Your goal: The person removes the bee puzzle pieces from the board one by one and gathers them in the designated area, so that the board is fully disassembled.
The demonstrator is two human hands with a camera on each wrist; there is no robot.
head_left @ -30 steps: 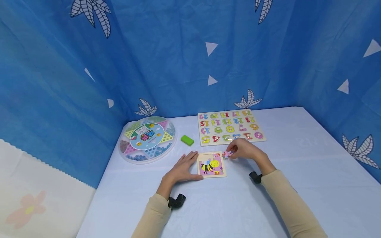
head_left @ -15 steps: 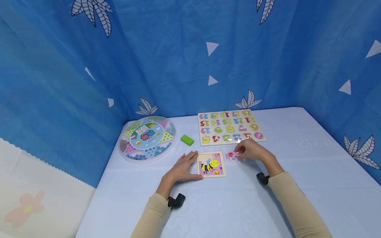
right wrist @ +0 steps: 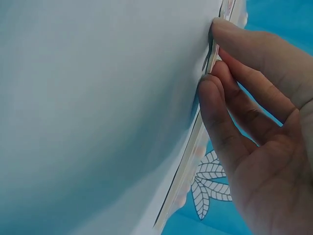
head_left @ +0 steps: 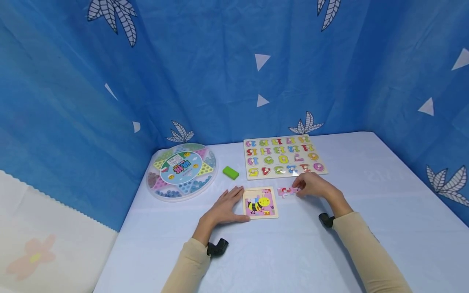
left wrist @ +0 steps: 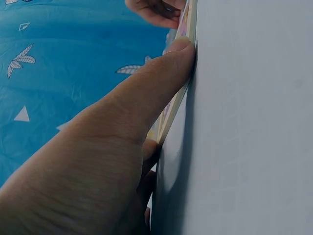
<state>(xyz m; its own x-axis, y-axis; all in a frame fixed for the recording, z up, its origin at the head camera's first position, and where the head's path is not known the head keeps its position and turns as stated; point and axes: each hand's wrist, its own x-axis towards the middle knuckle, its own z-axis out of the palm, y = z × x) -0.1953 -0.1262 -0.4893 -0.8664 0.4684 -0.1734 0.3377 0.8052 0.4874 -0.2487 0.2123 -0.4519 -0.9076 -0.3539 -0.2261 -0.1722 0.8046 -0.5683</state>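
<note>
My left hand, fingers spread wide, braced the bee board at its left side and near-left corner, while my right hand pinched one end of the loose pink puzzle part just right of the board's far-right corner (one piece or several: could not tell). Step in hand, as judged: fitting or lining up loose pieces. Next move probably called for a secure pinch and matching its shape to the board's pale far-left gap.

L grip on frame edge, R grip beyond, blue cloth in bg
</note>
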